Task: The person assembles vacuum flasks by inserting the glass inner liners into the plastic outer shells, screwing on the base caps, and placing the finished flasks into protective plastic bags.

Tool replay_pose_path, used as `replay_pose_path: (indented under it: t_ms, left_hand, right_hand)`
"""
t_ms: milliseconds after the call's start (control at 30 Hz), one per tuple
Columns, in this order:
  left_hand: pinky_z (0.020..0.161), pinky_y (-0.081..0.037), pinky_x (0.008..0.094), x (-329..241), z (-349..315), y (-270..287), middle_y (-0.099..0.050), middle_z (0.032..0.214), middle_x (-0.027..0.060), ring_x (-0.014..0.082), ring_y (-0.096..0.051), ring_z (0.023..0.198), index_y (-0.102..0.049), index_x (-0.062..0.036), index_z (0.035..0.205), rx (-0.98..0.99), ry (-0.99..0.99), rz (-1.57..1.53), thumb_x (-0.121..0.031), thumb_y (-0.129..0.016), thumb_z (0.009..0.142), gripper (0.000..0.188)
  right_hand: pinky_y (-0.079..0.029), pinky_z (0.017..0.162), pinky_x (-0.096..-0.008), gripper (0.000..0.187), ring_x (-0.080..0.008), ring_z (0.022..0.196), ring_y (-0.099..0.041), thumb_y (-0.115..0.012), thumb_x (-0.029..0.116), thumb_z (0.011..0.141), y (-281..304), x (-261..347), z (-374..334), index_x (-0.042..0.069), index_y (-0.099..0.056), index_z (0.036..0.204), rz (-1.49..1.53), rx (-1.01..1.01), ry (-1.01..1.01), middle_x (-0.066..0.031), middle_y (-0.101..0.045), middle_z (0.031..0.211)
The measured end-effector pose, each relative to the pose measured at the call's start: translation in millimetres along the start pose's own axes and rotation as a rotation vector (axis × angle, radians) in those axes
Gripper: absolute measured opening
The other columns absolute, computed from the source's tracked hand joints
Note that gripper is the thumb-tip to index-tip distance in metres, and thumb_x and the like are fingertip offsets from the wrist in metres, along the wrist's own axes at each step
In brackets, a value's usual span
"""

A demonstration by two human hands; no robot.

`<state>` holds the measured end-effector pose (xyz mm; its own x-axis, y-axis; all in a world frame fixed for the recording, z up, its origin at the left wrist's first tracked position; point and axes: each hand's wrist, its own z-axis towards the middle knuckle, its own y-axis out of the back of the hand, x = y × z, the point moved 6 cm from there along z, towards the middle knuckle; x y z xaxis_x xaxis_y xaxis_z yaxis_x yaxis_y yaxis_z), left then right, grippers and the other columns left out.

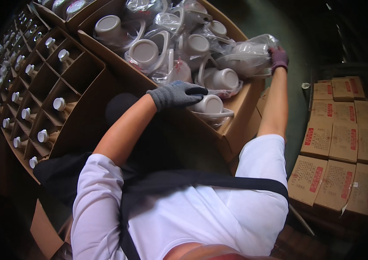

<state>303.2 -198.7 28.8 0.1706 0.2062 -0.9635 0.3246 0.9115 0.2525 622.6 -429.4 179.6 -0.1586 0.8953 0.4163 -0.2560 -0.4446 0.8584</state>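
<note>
A large open cardboard box (240, 108) holds several white handled pots, each wrapped in a clear plastic bag. My left hand (177, 94), in a grey glove, lies over the near edge of the box with its fingers curled on one bagged white pot (211, 105). At the far right corner of the box my right hand (278, 58), in a dark purple glove, grips the plastic of another bagged white pot (247, 54). Both forearms are bare and stretched out over the box.
On the left stands a cardboard case with a divider grid (58, 82), with white-capped bottles (59, 104) in its cells. Closed cartons with red print (340, 143) are stacked low at the right. My white shirt and dark apron straps fill the bottom.
</note>
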Motion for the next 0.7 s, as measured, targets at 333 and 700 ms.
replay_pose_path:
  t_ms: [333, 700]
  left_hand:
    - [0.105, -0.039, 0.0285, 13.3, -62.8, 81.3, -0.046, 0.14, 0.0088, 0.0177, -0.049, 0.122, -0.04, -0.0054, 0.142, -0.686, 0.004, -0.541, -0.011, -0.043, 0.099, 0.043]
    - [0.102, -0.043, 0.0327, -64.0, -538.8, 133.0, -0.061, 0.122, 0.0143, 0.0261, -0.057, 0.113, -0.058, -0.0006, 0.124, -1.82, -0.016, 0.417, -0.004, -0.053, 0.091, 0.034]
  right_hand:
    - [-0.049, 0.08, -0.0281, 0.034, -0.018, 0.097, -0.064, -0.069, 0.013, 0.083, 285.3, 153.7, -231.6, -0.001, -0.064, 0.114, 0.608, 0.118, 0.545, -0.0108, -0.066, 0.107]
    - [-0.048, 0.089, -0.0323, 0.045, -0.0198, 0.102, -0.059, -0.065, 0.013, 0.088, 41.9, 136.9, -333.2, 0.005, -0.051, 0.13, 1.636, 0.972, 0.446, -0.008, -0.06, 0.116]
